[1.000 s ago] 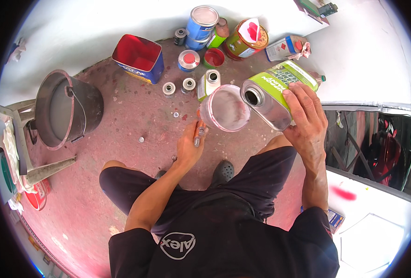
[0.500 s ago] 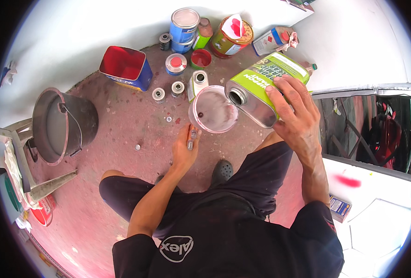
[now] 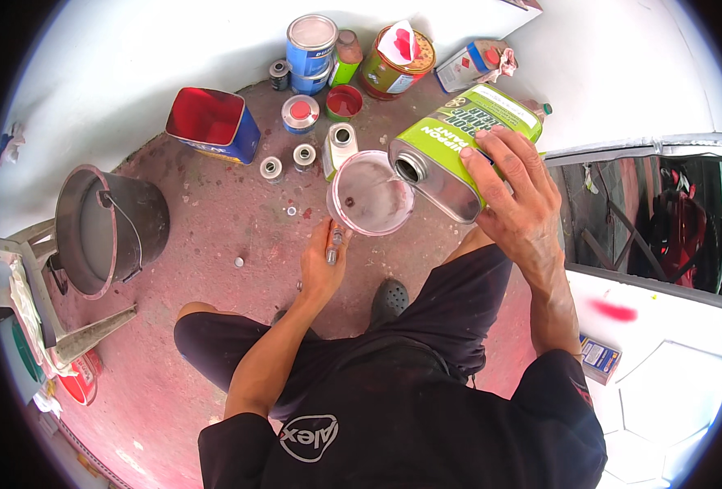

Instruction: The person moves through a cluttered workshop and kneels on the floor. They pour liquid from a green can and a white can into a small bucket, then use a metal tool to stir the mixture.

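My right hand (image 3: 514, 183) grips a green-and-silver rectangular metal can (image 3: 459, 143) from its side, fingers spread over it. The can is tipped left, its open round mouth over the rim of a round whitish cup (image 3: 373, 200). A thin clear stream seems to run from the mouth into the cup. The cup's inside is smeared pale, with a small dark hole at the bottom. Below the cup my left hand (image 3: 323, 265) is closed around the handle of what looks like a spray gun (image 3: 334, 244), its metal end showing; the cup appears to be mounted on it.
Several paint tins and bottles stand ahead: a blue square tin (image 3: 214, 130), a blue tin stack (image 3: 311, 53), a red-lined bowl (image 3: 344, 103) and small open-necked cans (image 3: 304, 156). A black bucket (image 3: 145, 216) is at left. A bottle cap (image 3: 239, 262) lies on the floor.
The can is tilted slightly further, and its mouth has come a little left over the cup. The floor items sit slightly up and left in view. Both hands keep their grip.
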Demonstrator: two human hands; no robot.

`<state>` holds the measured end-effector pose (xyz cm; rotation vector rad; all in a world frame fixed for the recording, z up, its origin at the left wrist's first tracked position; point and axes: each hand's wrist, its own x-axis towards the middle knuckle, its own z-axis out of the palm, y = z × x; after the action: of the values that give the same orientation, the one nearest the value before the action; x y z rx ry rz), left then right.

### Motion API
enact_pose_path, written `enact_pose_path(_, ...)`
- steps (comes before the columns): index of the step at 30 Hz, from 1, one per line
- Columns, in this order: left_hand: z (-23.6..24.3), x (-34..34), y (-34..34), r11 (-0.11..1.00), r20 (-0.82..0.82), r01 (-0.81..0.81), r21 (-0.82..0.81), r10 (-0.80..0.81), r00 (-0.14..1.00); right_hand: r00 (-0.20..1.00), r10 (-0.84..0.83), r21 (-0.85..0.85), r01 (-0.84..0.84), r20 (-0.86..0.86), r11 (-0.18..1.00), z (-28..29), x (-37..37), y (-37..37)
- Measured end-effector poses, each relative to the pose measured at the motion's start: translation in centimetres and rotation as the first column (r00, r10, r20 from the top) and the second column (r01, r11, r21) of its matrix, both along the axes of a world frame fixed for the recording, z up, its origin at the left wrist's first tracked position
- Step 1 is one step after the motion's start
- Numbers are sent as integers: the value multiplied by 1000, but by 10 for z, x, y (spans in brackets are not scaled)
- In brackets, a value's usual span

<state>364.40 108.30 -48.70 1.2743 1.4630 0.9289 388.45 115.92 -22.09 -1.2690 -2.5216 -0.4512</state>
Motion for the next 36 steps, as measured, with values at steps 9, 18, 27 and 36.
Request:
enact_pose_path(9, -2, 4, 1, 1000, -6, -6, -8, 6, 1000, 1000, 13, 23, -13, 17, 1000, 2, 1, 1)
enact_pose_path(18, -3, 6, 3, 1000, 5, 6, -30, -6, 1000, 1000, 14, 30, -14, 26, 999, 1, 1, 4)
enact_pose_path(27, -7, 7, 6, 1000, 13, 16, -11, -15, 1000, 1000, -19, 0, 19, -23, 1000, -2, 2, 5)
enact_pose_path(36, -13, 2, 2, 999, 64, 15, -44, -12, 998, 825, -206, -191, 121, -526, 974, -46, 2, 3)
